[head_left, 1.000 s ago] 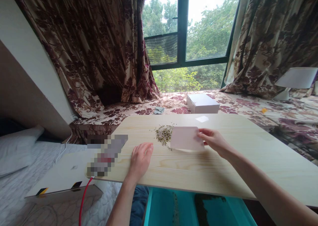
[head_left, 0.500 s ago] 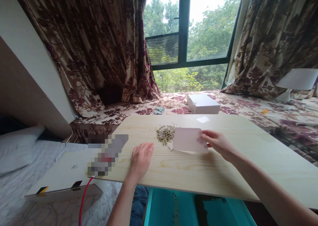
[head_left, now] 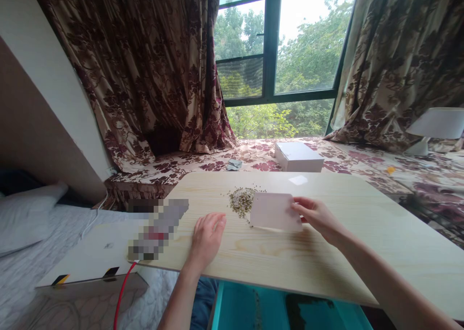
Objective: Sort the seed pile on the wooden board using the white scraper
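On the pale wooden table lies a loose heap of small green-brown grains [head_left: 241, 202], a few scattered around it. My right hand [head_left: 314, 216] pinches the right edge of a flat white card [head_left: 271, 211] with rounded top corners. The card leans upright with its left edge at the right side of the heap, and it covers whatever lies behind it. My left hand [head_left: 207, 237] rests on the table [head_left: 268, 257] to the lower left of the heap, fingers stretched out side by side, holding nothing.
A pixelated object [head_left: 157, 233] lies at the table's left edge, with a red cable [head_left: 122, 291] hanging down. Below the front edge stands a turquoise tub [head_left: 268, 306]. Behind the table are a white box [head_left: 299, 156], a grey-green cloth [head_left: 234, 165] and a lamp [head_left: 437, 123].
The card in my right hand has shifted slightly left against the heap. My left hand stays in about the same place, and the whole view has tipped up a little.
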A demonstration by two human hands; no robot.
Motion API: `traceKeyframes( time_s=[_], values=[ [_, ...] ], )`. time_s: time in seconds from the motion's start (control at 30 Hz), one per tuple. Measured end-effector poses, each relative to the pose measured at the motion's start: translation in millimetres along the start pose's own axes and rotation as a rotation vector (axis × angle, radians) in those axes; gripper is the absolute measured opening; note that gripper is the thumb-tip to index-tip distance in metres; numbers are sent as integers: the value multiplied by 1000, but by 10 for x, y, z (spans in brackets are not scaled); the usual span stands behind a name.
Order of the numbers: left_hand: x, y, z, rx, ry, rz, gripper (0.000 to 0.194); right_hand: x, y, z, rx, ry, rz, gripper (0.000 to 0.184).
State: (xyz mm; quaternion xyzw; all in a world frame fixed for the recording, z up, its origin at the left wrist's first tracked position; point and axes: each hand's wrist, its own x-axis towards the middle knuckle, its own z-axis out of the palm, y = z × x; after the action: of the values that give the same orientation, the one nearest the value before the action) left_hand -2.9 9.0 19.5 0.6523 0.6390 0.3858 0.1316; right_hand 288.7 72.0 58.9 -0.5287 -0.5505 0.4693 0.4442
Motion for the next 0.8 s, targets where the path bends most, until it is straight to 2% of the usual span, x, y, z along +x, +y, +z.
traceKeyframes(
  time_s=[0.33, 0.63, 0.8],
  values=[
    [0, -5, 4, 16, 9, -1, 36, -29, -37, -32, -9, 32, -12, 34],
    [-6, 22, -8, 12, 0, -11, 36, -62, -66, -18, -51, -24, -35, 32],
    [-3, 22, -7, 12, 5, -10, 35, -62, -72, -59, -68, 28, -46, 31]
  ],
)
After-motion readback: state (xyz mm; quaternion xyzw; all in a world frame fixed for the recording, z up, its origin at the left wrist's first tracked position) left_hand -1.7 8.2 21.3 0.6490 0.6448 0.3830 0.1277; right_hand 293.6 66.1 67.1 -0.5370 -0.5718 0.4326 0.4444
